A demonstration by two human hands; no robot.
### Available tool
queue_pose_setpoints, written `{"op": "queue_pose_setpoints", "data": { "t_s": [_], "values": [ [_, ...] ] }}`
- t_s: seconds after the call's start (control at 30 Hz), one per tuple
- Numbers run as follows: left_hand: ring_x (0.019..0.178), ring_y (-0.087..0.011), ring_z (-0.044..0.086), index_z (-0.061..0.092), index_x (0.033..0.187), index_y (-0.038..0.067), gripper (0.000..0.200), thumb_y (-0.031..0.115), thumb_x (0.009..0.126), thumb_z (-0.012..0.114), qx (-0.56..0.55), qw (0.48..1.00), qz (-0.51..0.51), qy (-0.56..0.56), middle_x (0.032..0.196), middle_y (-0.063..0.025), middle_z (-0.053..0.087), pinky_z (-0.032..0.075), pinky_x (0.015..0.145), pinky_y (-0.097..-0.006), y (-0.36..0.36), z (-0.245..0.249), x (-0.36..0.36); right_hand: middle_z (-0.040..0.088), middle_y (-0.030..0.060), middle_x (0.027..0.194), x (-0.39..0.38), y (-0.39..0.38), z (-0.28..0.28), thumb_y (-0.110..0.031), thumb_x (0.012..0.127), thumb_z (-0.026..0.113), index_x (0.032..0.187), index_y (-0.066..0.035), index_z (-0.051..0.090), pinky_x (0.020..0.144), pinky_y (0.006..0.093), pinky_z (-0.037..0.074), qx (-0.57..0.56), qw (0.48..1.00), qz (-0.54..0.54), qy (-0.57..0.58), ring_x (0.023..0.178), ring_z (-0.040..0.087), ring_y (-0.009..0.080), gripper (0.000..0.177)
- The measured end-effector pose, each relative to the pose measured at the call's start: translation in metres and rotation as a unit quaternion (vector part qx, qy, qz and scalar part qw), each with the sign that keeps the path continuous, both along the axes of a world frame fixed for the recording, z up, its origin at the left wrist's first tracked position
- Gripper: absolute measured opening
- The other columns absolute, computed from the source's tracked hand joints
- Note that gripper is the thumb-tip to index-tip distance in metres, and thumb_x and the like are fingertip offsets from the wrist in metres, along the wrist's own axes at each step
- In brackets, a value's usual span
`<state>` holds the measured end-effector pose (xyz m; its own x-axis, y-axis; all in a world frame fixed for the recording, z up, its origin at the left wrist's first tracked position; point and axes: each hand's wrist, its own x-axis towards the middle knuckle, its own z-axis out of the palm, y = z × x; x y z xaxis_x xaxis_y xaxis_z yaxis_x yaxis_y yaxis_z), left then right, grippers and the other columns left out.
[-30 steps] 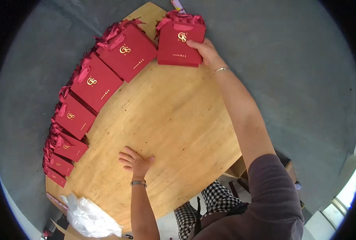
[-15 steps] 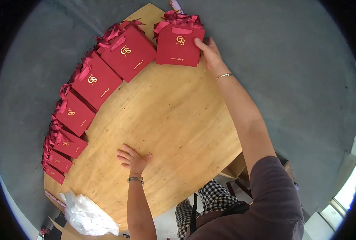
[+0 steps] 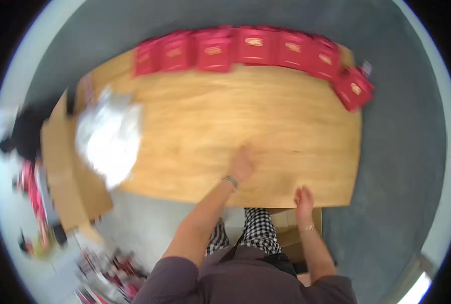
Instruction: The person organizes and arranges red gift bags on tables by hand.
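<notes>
Along the far edge of the wooden table (image 3: pixel 210 116) stand several red paper bags (image 3: pixel 214 53) with gold lettering, in a curved row. The rightmost bag (image 3: pixel 353 89) sits tilted at the table's right end. My left hand (image 3: pixel 242 163) is over the middle of the table, blurred by motion, its fingers smeared. At the near edge, toward the right, my right hand (image 3: pixel 304 198) has its fingers curled in, with nothing visible in them, away from the bags.
A crumpled clear plastic bag (image 3: pixel 111 137) lies on the table's left end. Beside it stands an open cardboard box (image 3: pixel 63 167). People (image 3: pixel 33 197) are at the far left, and wrapped items (image 3: pixel 114 271) lie at lower left. Another box (image 3: pixel 286 223) is under the near edge.
My right hand has let go of the rightmost bag and come back to the near edge. The view has turned, bringing the cardboard box and people into sight at the left.
</notes>
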<state>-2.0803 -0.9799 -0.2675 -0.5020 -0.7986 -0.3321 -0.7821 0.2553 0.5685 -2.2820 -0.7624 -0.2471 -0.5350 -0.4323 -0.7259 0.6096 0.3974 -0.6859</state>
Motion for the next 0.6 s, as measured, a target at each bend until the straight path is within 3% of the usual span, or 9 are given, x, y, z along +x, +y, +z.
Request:
{"op": "queue_pose_setpoints", "data": {
  "t_s": [0.07,0.13,0.2,0.27,0.4,0.47,0.53,0.57,0.6],
  "values": [
    [0.124,-0.0372,0.040,0.033,0.135,-0.002,0.066,0.023,0.079,0.056,0.071,0.992,0.054,0.089,0.133,-0.0265,0.041,0.032,0.104,-0.0414,0.063,0.015,0.060,0.063,0.0022,0.091,0.080,0.041,0.003,-0.027,0.090,0.057,0.111,-0.007,0.054,0.057,0.0238,0.044,-0.021,0.996,0.042,-0.070,0.075,0.057,0.0098,0.029],
    [0.116,-0.0383,0.048,0.036,0.134,0.000,0.063,0.023,0.079,0.056,0.171,0.983,0.055,0.030,0.126,-0.0260,0.048,0.038,0.099,-0.0418,0.130,0.008,0.119,0.064,0.0024,0.085,0.140,0.046,0.020,-0.024,0.090,0.058,0.108,-0.007,0.055,0.053,0.0238,0.044,0.027,0.985,0.116,-0.126,0.068,0.058,0.0101,0.025],
    [0.110,-0.0380,0.052,0.041,0.130,0.003,0.059,0.027,0.079,0.058,0.235,0.971,0.024,0.042,0.119,-0.0243,0.054,0.042,0.094,-0.0425,0.163,0.096,0.199,0.065,0.0034,0.084,0.190,0.035,0.043,-0.021,0.089,0.060,0.106,-0.007,0.056,0.052,0.0239,0.044,0.063,0.965,0.218,-0.133,0.066,0.058,0.0100,0.023],
    [0.108,-0.0371,0.054,0.047,0.124,0.005,0.055,0.031,0.077,0.061,0.266,0.961,0.068,-0.019,0.114,-0.0236,0.057,0.043,0.091,-0.0433,0.227,0.072,0.307,0.065,0.0037,0.084,0.238,0.014,0.032,-0.021,0.089,0.060,0.107,-0.006,0.056,0.053,0.0235,0.044,-0.032,0.934,0.343,-0.093,0.067,0.058,0.0094,0.024],
    [0.111,-0.0363,0.052,0.048,0.125,0.003,0.053,0.031,0.081,0.059,0.185,0.929,0.303,-0.100,0.117,-0.0216,0.056,0.042,0.095,-0.0426,0.349,0.107,0.494,0.064,0.0003,0.086,0.322,-0.046,0.054,-0.023,0.089,0.058,0.109,-0.011,0.056,0.057,0.0228,0.046,-0.027,0.881,0.465,-0.083,0.069,0.059,0.0078,0.024],
    [0.112,-0.0352,0.052,0.048,0.125,0.003,0.052,0.028,0.081,0.059,0.159,0.828,0.531,-0.083,0.121,-0.0217,0.054,0.042,0.095,-0.0429,0.420,0.137,0.578,0.064,0.0001,0.086,0.392,-0.057,0.067,-0.025,0.089,0.058,0.110,-0.011,0.056,0.057,0.0228,0.046,-0.023,0.817,0.571,-0.076,0.069,0.059,0.0078,0.024],
    [0.102,-0.0344,0.058,0.051,0.121,0.002,0.049,0.027,0.080,0.061,-0.054,0.665,0.742,-0.056,0.109,-0.0211,0.060,0.047,0.086,-0.0417,0.495,0.150,0.625,0.064,-0.0004,0.087,0.459,-0.062,0.082,-0.028,0.091,0.056,0.110,-0.011,0.056,0.056,0.0231,0.046,-0.018,0.735,0.675,-0.065,0.069,0.059,0.0079,0.026],
    [0.097,-0.0344,0.060,0.052,0.119,0.003,0.048,0.026,0.079,0.062,-0.123,0.559,0.820,-0.026,0.103,-0.0213,0.062,0.049,0.082,-0.0411,0.525,0.165,0.640,0.064,0.0007,0.090,0.498,-0.059,0.092,-0.027,0.090,0.057,0.112,-0.011,0.055,0.058,0.0232,0.046,-0.024,0.692,0.720,-0.053,0.072,0.059,0.0085,0.027],
    [0.097,-0.0344,0.060,0.052,0.119,0.003,0.048,0.026,0.079,0.062,-0.128,0.528,0.839,-0.026,0.103,-0.0213,0.062,0.049,0.082,-0.0411,0.553,0.160,0.648,0.064,0.0018,0.093,0.534,-0.056,0.102,-0.026,0.090,0.058,0.113,-0.010,0.054,0.059,0.0233,0.045,-0.027,0.649,0.759,-0.043,0.075,0.059,0.0091,0.028]
  ]
}}
